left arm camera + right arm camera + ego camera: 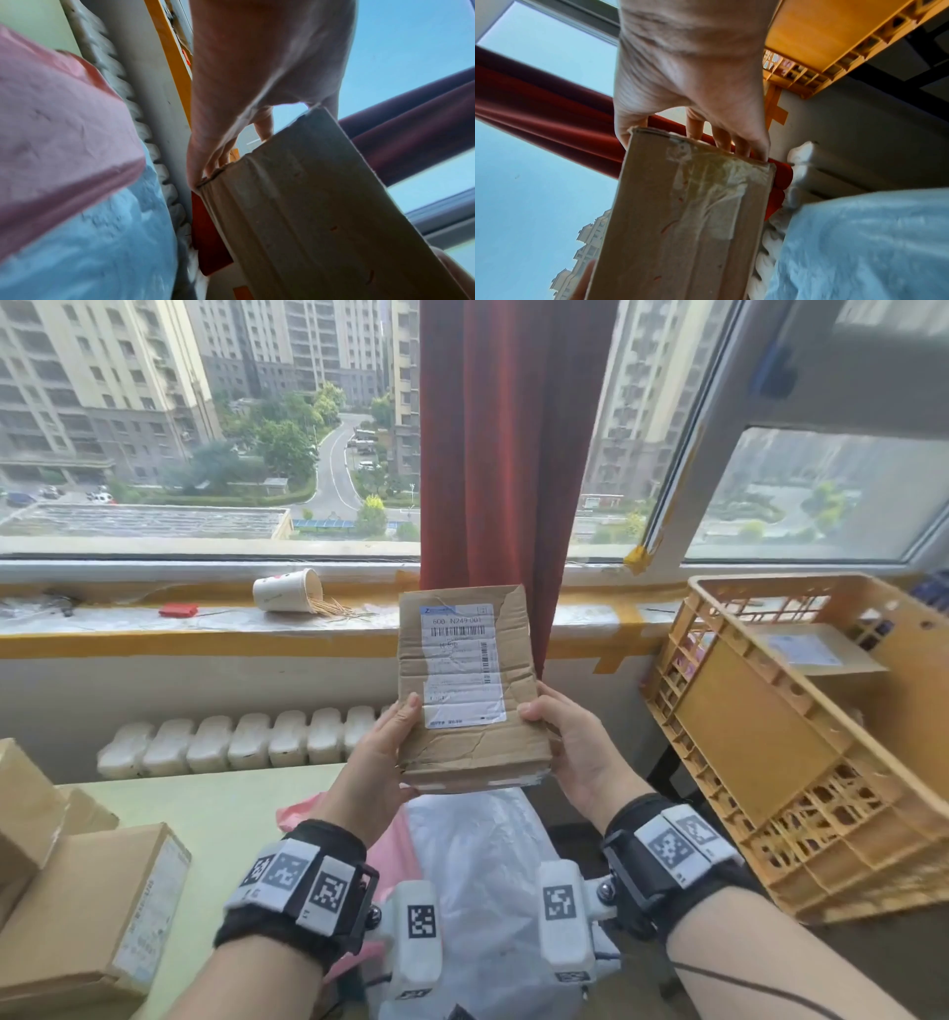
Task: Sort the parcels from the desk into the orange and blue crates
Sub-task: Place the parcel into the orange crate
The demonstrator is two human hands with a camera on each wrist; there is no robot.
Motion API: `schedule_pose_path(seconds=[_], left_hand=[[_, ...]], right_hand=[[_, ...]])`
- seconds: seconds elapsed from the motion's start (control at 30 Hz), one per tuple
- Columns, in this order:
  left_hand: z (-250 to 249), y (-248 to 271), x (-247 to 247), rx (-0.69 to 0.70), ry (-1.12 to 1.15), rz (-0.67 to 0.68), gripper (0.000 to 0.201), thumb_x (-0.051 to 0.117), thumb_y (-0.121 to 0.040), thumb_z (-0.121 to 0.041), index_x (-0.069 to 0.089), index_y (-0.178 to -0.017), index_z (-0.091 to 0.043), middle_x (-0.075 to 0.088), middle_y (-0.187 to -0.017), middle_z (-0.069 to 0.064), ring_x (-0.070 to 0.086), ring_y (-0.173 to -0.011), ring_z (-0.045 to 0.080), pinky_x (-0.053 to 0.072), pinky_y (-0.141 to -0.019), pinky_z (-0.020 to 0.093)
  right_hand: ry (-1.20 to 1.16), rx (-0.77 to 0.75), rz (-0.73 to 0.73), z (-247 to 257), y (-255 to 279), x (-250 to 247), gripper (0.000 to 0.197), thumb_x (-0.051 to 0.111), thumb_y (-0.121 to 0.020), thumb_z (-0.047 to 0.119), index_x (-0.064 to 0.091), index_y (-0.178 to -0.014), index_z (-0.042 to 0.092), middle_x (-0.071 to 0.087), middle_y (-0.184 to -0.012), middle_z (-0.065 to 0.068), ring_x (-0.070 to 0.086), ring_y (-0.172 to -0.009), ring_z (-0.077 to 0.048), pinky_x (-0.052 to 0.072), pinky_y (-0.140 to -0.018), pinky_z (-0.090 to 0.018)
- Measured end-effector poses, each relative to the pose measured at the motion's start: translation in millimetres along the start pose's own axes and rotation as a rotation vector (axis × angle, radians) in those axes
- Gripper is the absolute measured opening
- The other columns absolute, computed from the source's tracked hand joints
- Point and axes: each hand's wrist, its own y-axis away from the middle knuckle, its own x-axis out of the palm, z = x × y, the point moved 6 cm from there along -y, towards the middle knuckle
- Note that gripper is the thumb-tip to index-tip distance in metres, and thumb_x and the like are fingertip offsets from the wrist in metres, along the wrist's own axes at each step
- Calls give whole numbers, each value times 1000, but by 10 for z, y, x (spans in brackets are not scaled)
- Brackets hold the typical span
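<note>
Now, parcel [464, 690]: creased brown cardboard box w/ white label, held up above the desk [215, 809], centre, label facing the camera.
L hand [382, 752]: grips parcel's left edge, thumb on front.
R hand [567, 742]: grips right edge, fingers behind.
Orange crate [760, 737]: right, tilted, a box inside.
Other boxes [97, 906]: near left on desk.
Plastic bags [477, 865]: below hands.

My fingers sit behind the cardboard parcel [464, 680], hidden in the head view; only my thumbs show. The small print on its shipping label [462, 662] is too fine to read. The orange crate [801, 737] runs off the right edge. Boxes [87, 911] at left are cut off.
</note>
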Motion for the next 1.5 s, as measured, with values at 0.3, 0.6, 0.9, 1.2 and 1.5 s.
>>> schedule_pose_path(seconds=[0.3, 0.6, 0.9, 1.2, 1.5], left_hand=[[126, 157, 1017, -102, 71, 25, 38, 54, -94, -43, 61, -124, -22, 71, -114, 4, 70, -99, 23, 52, -92, 47], [382, 353, 2282, -169, 93, 64, 37, 53, -94, -42, 63, -121, -18, 72, -110, 8, 69, -100, 26, 49, -96, 52], [538, 369, 3489, -165, -36, 31, 40, 52, -92, -54, 63, -116, -24, 72, -108, 5, 66, -101, 24, 50, -71, 42], [503, 297, 4817, -138, 29, 107, 45, 51, -92, -54, 51, -128, -26, 66, -116, 12, 65, -101, 34, 58, -72, 47], [772, -43, 5753, -201, 76, 242, 64, 64, -83, -40, 37, -139, -24, 58, -124, 15, 63, -104, 36, 57, -74, 53]], right_hand=[[3, -33, -34, 296, 568, -933, 32, 59, -89, 16, 71, -118, 21, 73, -113, -4, 68, -91, -13, 51, -70, -24], [7, -38, -191, 551, 1198, -2086, 62, 71, -85, 38, 51, -141, 20, 65, -122, 1, 61, -109, -16, 48, -82, -30], [115, -101, -240, 957, 1846, -3135, 82, 60, -66, 84, 51, -135, 40, 57, -136, 6, 49, -127, -22, 37, -108, -56], [-115, -112, -353, 1314, 2155, -3934, 95, 72, -62, 72, 41, -140, 27, 61, -122, -13, 63, -108, -31, 54, -93, -54], [-206, -142, -492, 1482, 1949, -4709, 86, 84, -68, 50, 40, -138, 25, 64, -123, -15, 67, -105, -36, 58, -84, -51]])
